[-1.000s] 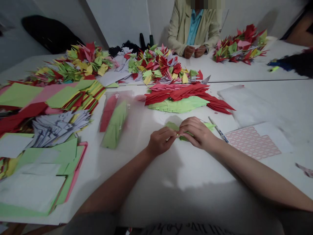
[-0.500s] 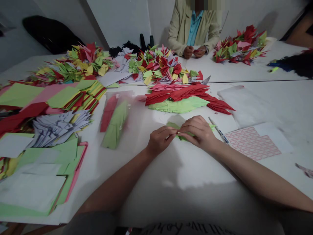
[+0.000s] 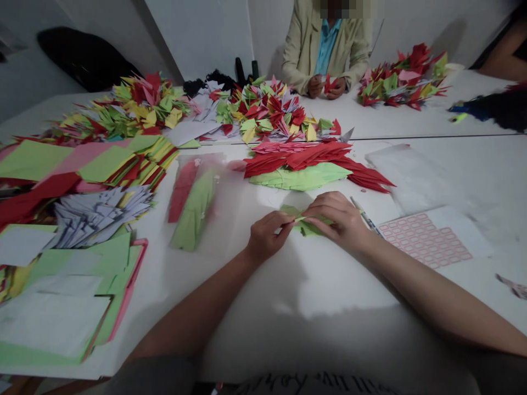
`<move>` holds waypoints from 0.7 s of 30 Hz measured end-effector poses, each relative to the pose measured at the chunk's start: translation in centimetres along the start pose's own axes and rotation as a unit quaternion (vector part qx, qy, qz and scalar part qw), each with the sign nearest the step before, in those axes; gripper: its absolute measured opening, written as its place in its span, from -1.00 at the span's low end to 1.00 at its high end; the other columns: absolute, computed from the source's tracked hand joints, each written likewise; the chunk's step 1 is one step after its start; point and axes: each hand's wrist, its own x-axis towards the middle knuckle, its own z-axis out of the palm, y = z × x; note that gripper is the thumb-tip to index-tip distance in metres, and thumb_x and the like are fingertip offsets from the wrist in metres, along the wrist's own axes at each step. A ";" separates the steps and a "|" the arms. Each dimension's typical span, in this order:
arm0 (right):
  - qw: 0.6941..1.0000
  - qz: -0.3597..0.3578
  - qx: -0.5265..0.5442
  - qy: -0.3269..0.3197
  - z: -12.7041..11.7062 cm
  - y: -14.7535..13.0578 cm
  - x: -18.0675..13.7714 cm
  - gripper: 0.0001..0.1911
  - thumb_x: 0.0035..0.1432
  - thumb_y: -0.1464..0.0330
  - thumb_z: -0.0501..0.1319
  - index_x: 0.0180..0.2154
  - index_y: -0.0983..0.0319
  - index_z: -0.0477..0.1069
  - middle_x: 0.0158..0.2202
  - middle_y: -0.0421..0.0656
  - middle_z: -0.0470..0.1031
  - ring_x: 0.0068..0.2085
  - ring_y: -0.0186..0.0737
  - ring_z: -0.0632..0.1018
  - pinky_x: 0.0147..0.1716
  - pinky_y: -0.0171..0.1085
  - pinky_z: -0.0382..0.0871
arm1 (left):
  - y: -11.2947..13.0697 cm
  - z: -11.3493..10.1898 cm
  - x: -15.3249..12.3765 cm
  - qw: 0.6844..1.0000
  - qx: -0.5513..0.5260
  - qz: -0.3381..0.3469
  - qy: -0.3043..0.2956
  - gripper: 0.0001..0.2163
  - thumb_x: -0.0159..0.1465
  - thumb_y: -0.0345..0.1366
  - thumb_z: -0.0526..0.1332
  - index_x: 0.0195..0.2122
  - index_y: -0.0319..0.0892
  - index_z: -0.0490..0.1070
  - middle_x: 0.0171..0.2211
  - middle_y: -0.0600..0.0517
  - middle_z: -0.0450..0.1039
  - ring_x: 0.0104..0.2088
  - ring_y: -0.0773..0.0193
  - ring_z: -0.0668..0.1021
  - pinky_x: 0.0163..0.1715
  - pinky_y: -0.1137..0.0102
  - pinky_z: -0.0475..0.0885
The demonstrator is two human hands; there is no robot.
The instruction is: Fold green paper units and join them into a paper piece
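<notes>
A small folded piece of light green paper [image 3: 307, 226] lies on the white table [image 3: 329, 285] in the middle of the head view. My left hand [image 3: 267, 236] pinches its left end with closed fingers. My right hand [image 3: 340, 218] covers its right part, fingers curled and pressing down on it. Just beyond lie a fan of flat green folded pieces [image 3: 300, 176] and a row of red folded pieces [image 3: 317, 156].
A pen [image 3: 364, 216] and a sheet of pink-outlined stickers [image 3: 424, 240] lie to the right. Clear bags of paper [image 3: 193, 197] sit left of my hands. Stacks of coloured paper [image 3: 82, 164] fill the left side. Across the table a person [image 3: 325, 44] holds a red piece among heaps of folded pieces [image 3: 267, 107].
My two hands have drawn slightly apart along the green paper, so more of it shows between them. The person opposite has lifted a red piece.
</notes>
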 end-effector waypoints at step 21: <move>0.998 -0.032 -0.030 -0.052 0.0 -0.3 -0.1 -0.80 0.19 0.48 0.12 -0.14 0.21 0.41 -0.20 -0.12 0.54 -0.14 -0.19 0.48 -0.06 -0.10 0.28 | 0.4 -0.6 -0.1 0.998 -0.014 0.033 -0.058 -0.85 0.24 -0.49 0.17 -0.22 -0.16 0.44 -0.32 0.03 0.55 -0.32 0.39 0.57 -0.32 0.54 0.46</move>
